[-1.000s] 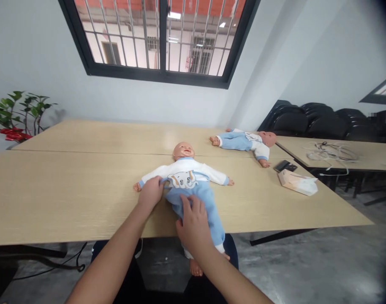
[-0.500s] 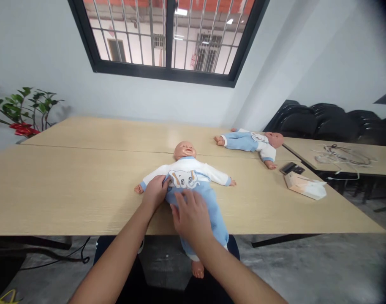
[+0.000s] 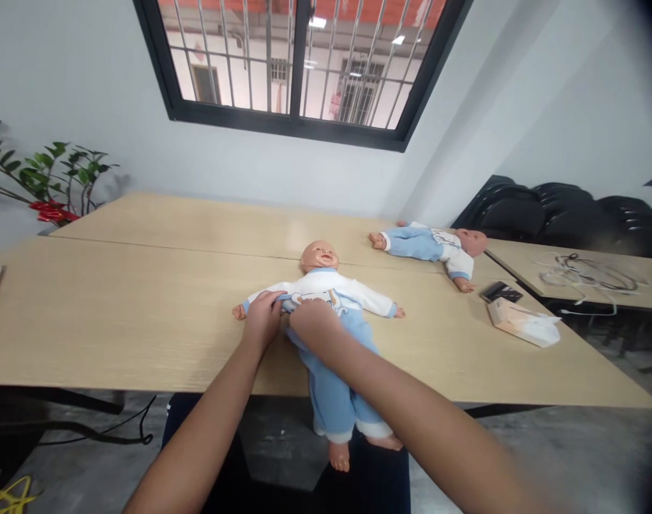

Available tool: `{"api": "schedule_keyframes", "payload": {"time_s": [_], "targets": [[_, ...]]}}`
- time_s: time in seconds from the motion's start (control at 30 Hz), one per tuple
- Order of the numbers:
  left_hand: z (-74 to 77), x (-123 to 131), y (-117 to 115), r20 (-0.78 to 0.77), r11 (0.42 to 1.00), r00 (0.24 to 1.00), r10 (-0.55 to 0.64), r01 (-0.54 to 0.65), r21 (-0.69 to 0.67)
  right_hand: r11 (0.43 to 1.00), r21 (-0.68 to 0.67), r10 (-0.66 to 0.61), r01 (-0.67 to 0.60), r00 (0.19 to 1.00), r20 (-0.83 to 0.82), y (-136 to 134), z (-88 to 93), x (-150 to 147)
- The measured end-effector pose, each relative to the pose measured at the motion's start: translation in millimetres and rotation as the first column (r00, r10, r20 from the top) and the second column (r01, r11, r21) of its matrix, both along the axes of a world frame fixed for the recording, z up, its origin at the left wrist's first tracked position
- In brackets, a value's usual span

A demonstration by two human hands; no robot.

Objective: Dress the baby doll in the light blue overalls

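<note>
A baby doll (image 3: 326,285) in a white top and light blue trousers lies on its back at the near edge of the wooden table (image 3: 117,314), its legs hanging over the edge. My left hand (image 3: 262,320) is closed on the hem of the white top at the doll's side. My right hand (image 3: 314,319) is closed on the top's hem at the doll's belly, right beside the left hand. The top's front is bunched up under both hands.
A second dressed doll (image 3: 436,246) lies farther back to the right. A dark phone (image 3: 500,291) and a tissue pack (image 3: 523,323) lie near the table's right end. Cables (image 3: 588,271) lie on the neighbouring table by black chairs (image 3: 545,218). A plant (image 3: 48,185) stands at left.
My right hand has moved up from the doll's blue trousers to the hem of its white top. The top's elephant print is now bunched and mostly hidden. My left hand has stayed put.
</note>
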State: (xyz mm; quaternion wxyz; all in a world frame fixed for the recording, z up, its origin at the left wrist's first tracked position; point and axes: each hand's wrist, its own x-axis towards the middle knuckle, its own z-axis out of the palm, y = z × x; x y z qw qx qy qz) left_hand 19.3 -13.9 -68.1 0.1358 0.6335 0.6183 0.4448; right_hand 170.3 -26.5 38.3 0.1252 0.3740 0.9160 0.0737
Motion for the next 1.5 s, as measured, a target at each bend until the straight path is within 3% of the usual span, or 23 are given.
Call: {"api": "schedule_keyframes", "payload": {"time_s": [0.13,0.3,0.43,0.53,0.63,0.73,0.9,0.97,1.03,1.07,1.1,1.2,1.27,1.4,1.5], "targets": [[-0.2,-1,2,-0.007,0.999,1.0,0.001,-0.001,-0.033,0.998,0.02,0.065,-0.064,0.997,-0.048,-1,-1.3,12],[4.2,-2,-1,-0.067,0.997,0.998,-0.008,0.003,-0.076,0.984,0.056,0.171,-0.167,0.982,-0.076,-1,-9.4,0],[10.7,-4,-8,-0.231,0.995,0.971,0.062,-0.077,-0.056,0.996,0.045,0.076,-0.075,0.996,-0.039,0,-19.2,-6],[14.9,-3,-11,-0.326,0.991,0.939,0.109,-0.13,-0.044,0.997,0.036,-0.059,0.063,0.994,-0.087,3,-23.0,-5],[18.1,-1,-13,-0.379,0.983,0.921,0.086,-0.14,-0.117,0.971,0.07,-0.218,0.228,0.967,-0.129,7,-22.0,-2],[20.4,1,-15,-0.373,0.972,0.925,0.067,-0.146,-0.186,0.947,0.13,-0.272,0.294,0.948,-0.164,11,-19.0,1],[21.9,0,-15,-0.37,0.974,0.927,0.067,-0.141,-0.176,0.966,0.223,-0.098,0.132,0.983,-0.155,6,-16.2,4],[21.4,-1,-13,-0.356,0.972,0.933,0.051,-0.129,-0.197,0.957,0.267,0.157,-0.116,0.978,-0.139,0,-16.1,5],[20.2,-3,-11,-0.34,0.972,0.94,0.032,-0.108,-0.208,0.869,0.279,0.448,-0.408,0.889,-0.096,-6,-17.5,5],[19.6,-3,-10,-0.338,0.975,0.941,0.03,-0.103,-0.198,0.835,0.26,0.518,-0.486,0.852,-0.071,-9,-18.8,4],[19.2,-3,-10,-0.343,0.979,0.939,0.038,-0.103,-0.174,0.838,0.231,0.517,-0.494,0.855,-0.049,-11,-20.5,4],[20.1,0,-12,-0.381,0.99,0.922,0.077,-0.116,-0.081,0.951,0.154,0.27,-0.269,0.963,0.014,-15,-23.7,5],[22.4,5,-18,-0.393,0.992,0.916,0.078,-0.111,-0.063,0.975,0.128,0.179,-0.179,0.984,0.019,-15,-20.3,4],[27.5,18,-38,-0.34,0.985,0.938,0.064,-0.115,-0.13,0.982,0.07,0.182,-0.176,0.979,-0.096,-1,6.5,-5],[30.9,27,-53,-0.358,0.966,0.925,0.131,-0.2,-0.163,0.973,0.073,0.229,-0.218,0.952,-0.204,31,29.1,-24]]}}
